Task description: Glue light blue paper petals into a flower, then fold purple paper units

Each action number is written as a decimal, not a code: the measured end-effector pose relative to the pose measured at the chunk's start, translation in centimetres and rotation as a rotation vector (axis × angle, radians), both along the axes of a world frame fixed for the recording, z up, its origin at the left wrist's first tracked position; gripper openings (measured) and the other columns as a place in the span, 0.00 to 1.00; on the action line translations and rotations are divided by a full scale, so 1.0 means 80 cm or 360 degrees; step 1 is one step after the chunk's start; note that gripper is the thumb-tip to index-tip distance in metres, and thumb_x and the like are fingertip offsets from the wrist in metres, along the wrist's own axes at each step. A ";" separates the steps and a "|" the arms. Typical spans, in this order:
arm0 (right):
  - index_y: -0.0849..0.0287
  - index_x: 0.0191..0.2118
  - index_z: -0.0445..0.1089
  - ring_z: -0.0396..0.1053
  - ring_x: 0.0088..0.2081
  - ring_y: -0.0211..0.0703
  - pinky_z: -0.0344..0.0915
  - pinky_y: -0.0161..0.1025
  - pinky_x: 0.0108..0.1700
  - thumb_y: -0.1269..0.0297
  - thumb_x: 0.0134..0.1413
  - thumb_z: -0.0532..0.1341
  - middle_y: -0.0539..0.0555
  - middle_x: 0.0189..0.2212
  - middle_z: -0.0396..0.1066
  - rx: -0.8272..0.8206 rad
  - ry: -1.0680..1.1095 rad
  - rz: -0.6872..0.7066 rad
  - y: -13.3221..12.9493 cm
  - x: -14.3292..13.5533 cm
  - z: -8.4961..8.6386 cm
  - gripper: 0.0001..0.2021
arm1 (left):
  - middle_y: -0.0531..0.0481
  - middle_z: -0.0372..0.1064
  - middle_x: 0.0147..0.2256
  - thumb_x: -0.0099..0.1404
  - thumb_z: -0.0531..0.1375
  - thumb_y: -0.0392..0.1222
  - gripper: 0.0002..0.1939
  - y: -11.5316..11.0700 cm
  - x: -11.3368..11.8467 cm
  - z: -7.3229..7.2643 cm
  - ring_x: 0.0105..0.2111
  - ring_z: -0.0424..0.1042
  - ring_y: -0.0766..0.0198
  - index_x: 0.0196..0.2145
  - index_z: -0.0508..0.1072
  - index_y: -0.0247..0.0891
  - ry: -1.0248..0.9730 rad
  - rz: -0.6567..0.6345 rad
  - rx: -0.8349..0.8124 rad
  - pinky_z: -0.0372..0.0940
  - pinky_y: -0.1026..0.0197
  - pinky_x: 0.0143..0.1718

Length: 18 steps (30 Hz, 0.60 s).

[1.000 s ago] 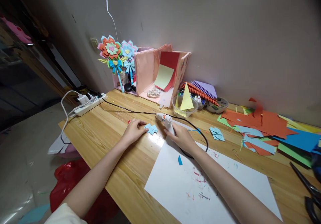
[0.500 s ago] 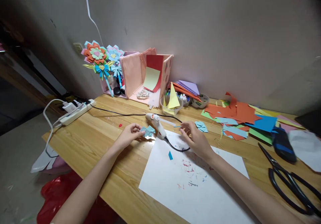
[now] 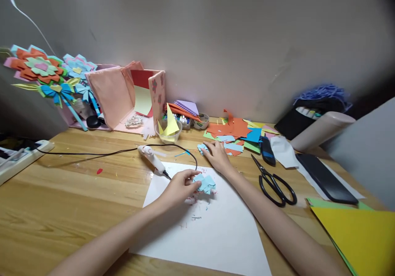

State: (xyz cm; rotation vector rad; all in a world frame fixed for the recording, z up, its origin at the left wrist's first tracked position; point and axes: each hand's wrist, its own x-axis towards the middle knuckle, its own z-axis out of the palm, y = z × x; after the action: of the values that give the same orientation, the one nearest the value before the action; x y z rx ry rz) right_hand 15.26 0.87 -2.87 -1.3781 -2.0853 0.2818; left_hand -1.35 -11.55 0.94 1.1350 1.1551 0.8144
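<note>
My left hand (image 3: pixel 182 186) pinches a light blue folded paper piece (image 3: pixel 206 184) above the white paper sheet (image 3: pixel 216 230). Past it, my right hand (image 3: pixel 218 157) has its fingers closed on the edge of another folded blue paper piece (image 3: pixel 201 148) at the table surface; part of that piece is covered by the fingers. A white hot glue gun (image 3: pixel 151 157) lies to the left, at the sheet's far edge, its black cord looping behind my left hand. A thin blue paper strip (image 3: pixel 182 153) lies between the glue gun and my right hand.
Coloured paper scraps (image 3: pixel 230 129) lie behind my right hand. Black-handled scissors (image 3: pixel 274 185) and a phone (image 3: pixel 325 177) are to the right, near yellow paper (image 3: pixel 361 235). A plastic bowl (image 3: pixel 169 136), a pink box (image 3: pixel 111 99) and paper flowers (image 3: pixel 40 68) stand along the wall.
The view has turned right. My left hand has carried its paper piece over the white sheet. My right hand has let go of the thin strip and moved to the other folded piece.
</note>
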 end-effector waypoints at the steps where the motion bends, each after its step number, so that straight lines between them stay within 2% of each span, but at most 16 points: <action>1: 0.56 0.45 0.68 0.59 0.43 0.51 0.58 0.48 0.47 0.53 0.55 0.52 0.59 0.38 0.62 -0.0009 0.0001 -0.0004 0.001 -0.002 -0.001 0.17 | 0.47 0.69 0.33 0.53 0.61 0.48 0.21 0.000 0.003 -0.002 0.30 0.71 0.60 0.42 0.68 0.33 -0.0002 -0.0025 0.0026 0.67 0.61 0.30; 6: 0.59 0.38 0.67 0.59 0.42 0.49 0.58 0.46 0.45 0.59 0.50 0.57 0.57 0.36 0.64 -0.0092 0.0159 0.0030 0.007 -0.001 0.000 0.11 | 0.47 0.70 0.29 0.53 0.61 0.49 0.16 -0.005 0.002 -0.002 0.28 0.70 0.63 0.31 0.70 0.32 0.0028 -0.0055 0.0042 0.65 0.63 0.28; 11: 0.59 0.34 0.62 0.62 0.36 0.43 0.61 0.40 0.39 0.61 0.46 0.60 0.52 0.33 0.64 -0.0218 0.0553 0.0067 0.006 0.004 0.002 0.10 | 0.48 0.70 0.29 0.55 0.60 0.48 0.13 -0.008 -0.005 0.005 0.28 0.70 0.63 0.31 0.69 0.33 0.0059 -0.0035 0.0079 0.65 0.63 0.29; 14: 0.59 0.32 0.61 0.61 0.30 0.39 0.61 0.37 0.35 0.59 0.49 0.58 0.51 0.29 0.63 -0.0274 0.0812 0.0072 0.002 0.005 0.004 0.09 | 0.47 0.70 0.33 0.56 0.60 0.42 0.08 -0.008 -0.011 0.011 0.34 0.71 0.62 0.31 0.70 0.35 0.0176 0.0098 0.0376 0.66 0.61 0.36; 16: 0.59 0.31 0.61 0.61 0.29 0.37 0.61 0.36 0.33 0.58 0.49 0.58 0.50 0.29 0.63 -0.0288 0.1019 0.0078 -0.002 0.004 0.006 0.10 | 0.47 0.70 0.34 0.56 0.59 0.38 0.04 -0.009 -0.017 0.015 0.37 0.70 0.62 0.31 0.71 0.36 0.0323 0.0193 0.0711 0.64 0.61 0.42; 18: 0.58 0.31 0.60 0.63 0.30 0.37 0.62 0.35 0.34 0.58 0.49 0.59 0.50 0.29 0.63 -0.0267 0.1223 0.0099 -0.006 0.002 0.010 0.10 | 0.48 0.70 0.35 0.57 0.57 0.34 0.04 -0.010 -0.022 0.016 0.39 0.69 0.62 0.31 0.72 0.38 0.0478 0.0260 0.1037 0.63 0.60 0.44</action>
State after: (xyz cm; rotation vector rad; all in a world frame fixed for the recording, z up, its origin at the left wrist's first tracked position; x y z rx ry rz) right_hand 15.41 0.39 -2.05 -1.0551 -1.4772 0.8754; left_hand -3.13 -12.38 2.25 1.7592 1.2782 1.2286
